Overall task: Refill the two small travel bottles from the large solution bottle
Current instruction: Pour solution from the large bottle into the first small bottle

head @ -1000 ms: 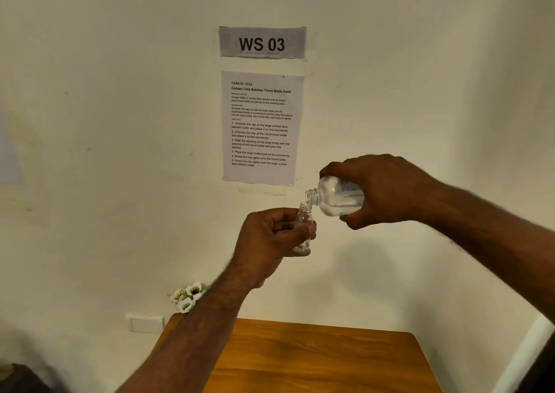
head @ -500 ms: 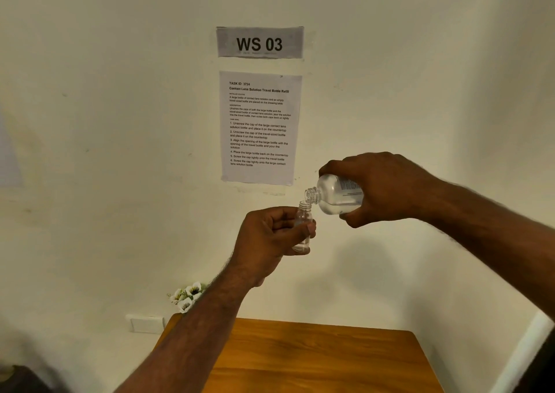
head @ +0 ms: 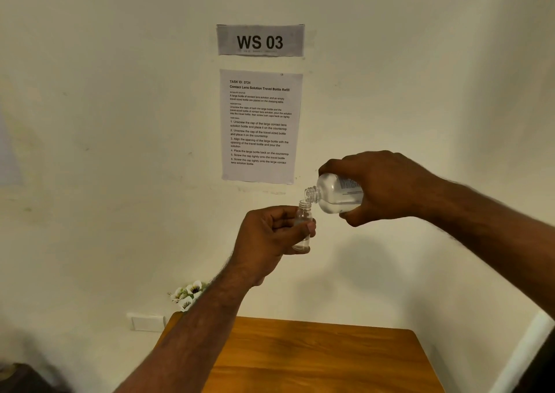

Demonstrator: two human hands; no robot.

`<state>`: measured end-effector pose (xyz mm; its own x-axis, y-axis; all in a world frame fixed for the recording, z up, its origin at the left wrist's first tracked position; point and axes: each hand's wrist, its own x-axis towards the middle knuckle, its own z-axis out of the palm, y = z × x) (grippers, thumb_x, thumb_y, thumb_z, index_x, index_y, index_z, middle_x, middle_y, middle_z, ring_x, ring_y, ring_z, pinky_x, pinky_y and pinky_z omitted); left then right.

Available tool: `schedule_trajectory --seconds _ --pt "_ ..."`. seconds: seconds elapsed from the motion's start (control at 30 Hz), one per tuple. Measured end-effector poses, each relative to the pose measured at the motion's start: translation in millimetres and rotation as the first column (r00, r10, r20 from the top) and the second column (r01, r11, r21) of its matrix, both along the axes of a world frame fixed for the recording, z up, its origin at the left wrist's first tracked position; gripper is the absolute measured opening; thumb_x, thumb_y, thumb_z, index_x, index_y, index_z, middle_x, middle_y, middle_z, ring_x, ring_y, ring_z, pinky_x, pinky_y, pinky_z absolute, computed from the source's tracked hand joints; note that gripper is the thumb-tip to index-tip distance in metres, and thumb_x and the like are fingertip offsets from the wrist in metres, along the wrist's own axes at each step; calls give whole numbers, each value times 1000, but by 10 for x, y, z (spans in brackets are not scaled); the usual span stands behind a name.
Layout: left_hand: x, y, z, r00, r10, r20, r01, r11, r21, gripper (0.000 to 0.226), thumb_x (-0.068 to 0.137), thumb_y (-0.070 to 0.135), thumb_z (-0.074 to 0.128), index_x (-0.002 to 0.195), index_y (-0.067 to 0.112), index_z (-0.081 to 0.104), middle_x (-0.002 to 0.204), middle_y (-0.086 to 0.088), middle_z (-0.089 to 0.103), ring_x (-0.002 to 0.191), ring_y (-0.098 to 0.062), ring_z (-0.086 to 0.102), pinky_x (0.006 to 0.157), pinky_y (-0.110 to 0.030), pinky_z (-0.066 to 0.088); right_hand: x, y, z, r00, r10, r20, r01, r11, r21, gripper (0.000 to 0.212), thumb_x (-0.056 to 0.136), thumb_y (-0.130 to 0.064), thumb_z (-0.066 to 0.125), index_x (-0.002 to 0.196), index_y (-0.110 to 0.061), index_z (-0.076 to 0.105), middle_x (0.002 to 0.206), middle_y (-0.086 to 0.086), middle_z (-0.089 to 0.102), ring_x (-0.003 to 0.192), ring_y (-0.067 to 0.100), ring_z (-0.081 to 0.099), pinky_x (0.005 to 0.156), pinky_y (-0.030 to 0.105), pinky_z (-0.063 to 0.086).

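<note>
My left hand point(head: 270, 236) grips a small clear travel bottle point(head: 302, 244), upright and uncapped, held in the air before the wall. My right hand point(head: 381, 187) holds the large clear solution bottle point(head: 333, 194) tipped on its side, neck pointing left and down. The large bottle's open mouth sits just above and touching the rim of the small bottle's opening. Clear liquid fills the lower side of the large bottle. My fingers hide much of both bottles. Only one travel bottle is in view.
A wooden table point(head: 315, 359) lies below my arms. White artificial flowers point(head: 187, 296) and a white wall socket point(head: 147, 322) sit by its far left corner. On the wall hang a "WS 03" sign point(head: 260, 40) and a printed task sheet point(head: 260, 127).
Both hands and bottles stay almost still. The large bottle's neck has dipped slightly closer onto the small bottle's opening.
</note>
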<state>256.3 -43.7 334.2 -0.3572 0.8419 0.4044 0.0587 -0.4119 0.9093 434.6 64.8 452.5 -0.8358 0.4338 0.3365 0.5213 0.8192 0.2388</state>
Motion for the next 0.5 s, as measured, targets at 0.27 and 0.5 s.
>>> schedule_trajectory --seconds 0.27,0.5 --pt "-28 27 -14 1000 22 -16 -23 1000 -19 25 83 7 78 108 2 75 92 -17 78 88 -33 76 71 -47 64 -22 30 -1 1000 4 2 -4 1000 5 74 64 -53 74 130 -50 40 107 -21 60 90 12 56 71 29 45" --pt "-57 34 -26 1000 24 -6 -24 1000 -19 25 83 6 78 108 2 75 93 -18 78 89 -34 76 72 -49 64 -53 39 -14 1000 10 8 -10 1000 9 75 65 -53 74 132 -49 40 109 -20 61 92 12 57 73 30 49"
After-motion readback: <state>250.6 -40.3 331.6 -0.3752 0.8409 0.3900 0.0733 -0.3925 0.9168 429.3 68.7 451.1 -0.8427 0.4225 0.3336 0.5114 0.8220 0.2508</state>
